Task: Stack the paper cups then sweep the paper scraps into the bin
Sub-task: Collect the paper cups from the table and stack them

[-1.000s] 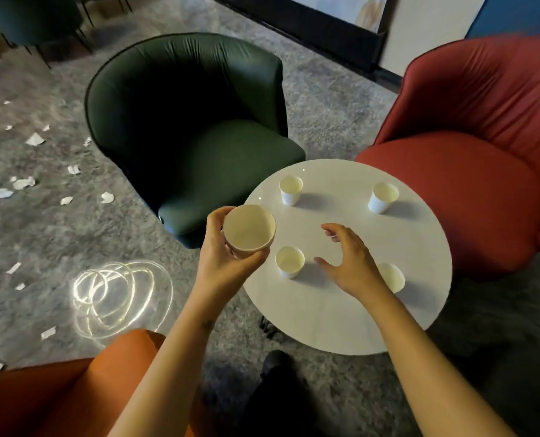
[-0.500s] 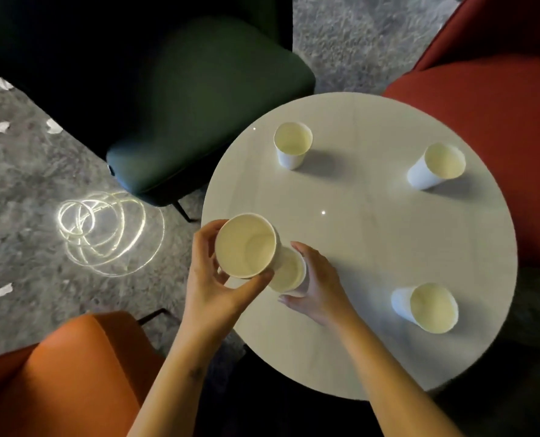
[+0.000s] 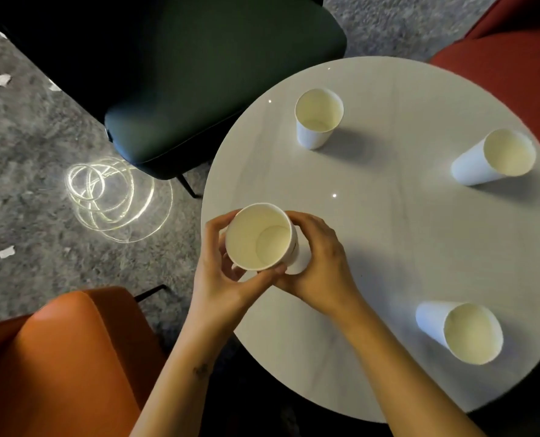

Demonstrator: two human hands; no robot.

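Observation:
Over the left edge of the round white table [image 3: 388, 241] my left hand [image 3: 221, 275] grips a white paper cup [image 3: 259, 236]. This upper cup sits inside a second cup [image 3: 298, 258], which my right hand [image 3: 317, 263] holds from the right; only a strip of that lower cup shows. Three more white paper cups stand apart on the table: one at the back [image 3: 317, 118], one at the right edge [image 3: 496, 157], one at the front right [image 3: 461, 331]. Paper scraps [image 3: 3, 79] lie on the grey carpet at the left, another scrap [image 3: 6, 252] nearer. No bin is in view.
A dark green armchair [image 3: 199, 74] stands behind the table's left side, a red armchair [image 3: 521, 64] at the back right and an orange seat [image 3: 57, 357] at the front left. A bright ring of light [image 3: 104, 190] lies on the carpet.
The view has closed in on the table. My left hand brought its cup down over the cup beside it, and my right hand closed round that lower cup; the two are now nested.

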